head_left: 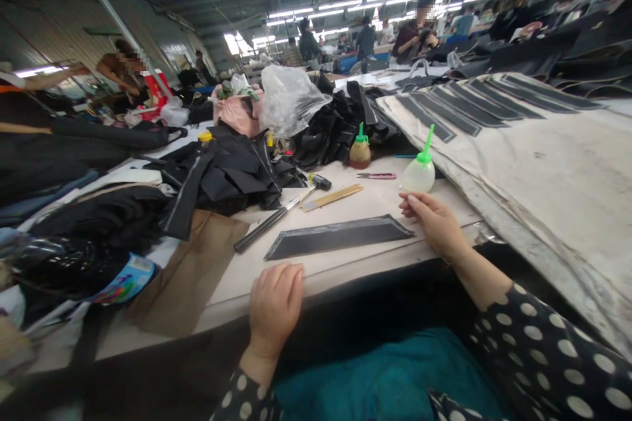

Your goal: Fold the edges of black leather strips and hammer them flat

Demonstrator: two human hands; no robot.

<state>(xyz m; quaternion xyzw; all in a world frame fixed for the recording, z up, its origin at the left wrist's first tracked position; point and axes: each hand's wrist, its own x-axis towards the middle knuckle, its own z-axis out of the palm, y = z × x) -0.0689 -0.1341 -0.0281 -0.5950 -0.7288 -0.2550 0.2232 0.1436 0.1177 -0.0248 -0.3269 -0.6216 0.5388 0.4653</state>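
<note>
At the near left of the table (224,289), we are seeing a dark bottle (64,268) with a blue label lying on its side. Just right of it, a brown sheet (178,276) is spreading over the tabletop, and beyond that a heap of black pieces (232,168) is piling up toward the far side. A hammer (276,216) is lying aslant, its dark grip pointing near left and its head far right.

At the near edge, we are resting our left hand (275,299) palm down, its fingers bent and together; we cannot tell whether it is closing on anything. Beyond it and to its right, the black strip (340,237) is lying flat between our hands, pale lines running along its borders. Farther off, a yellowish ruler (336,197) is lying just right of the hammer's head. Behind it, an amber bottle (360,152) with a green nozzle is standing, and pink-handled snips (378,175) are lying nearer.

To the right, a clear bottle (417,174) with a green spout is standing just beyond our right hand (437,223). We are holding this hand near the strip's right end, thumb and forefinger close together; we cannot tell whether they are pinching anything. At the far right, more dark strips (454,108) are lying side by side on cream cloth (538,164).
</note>
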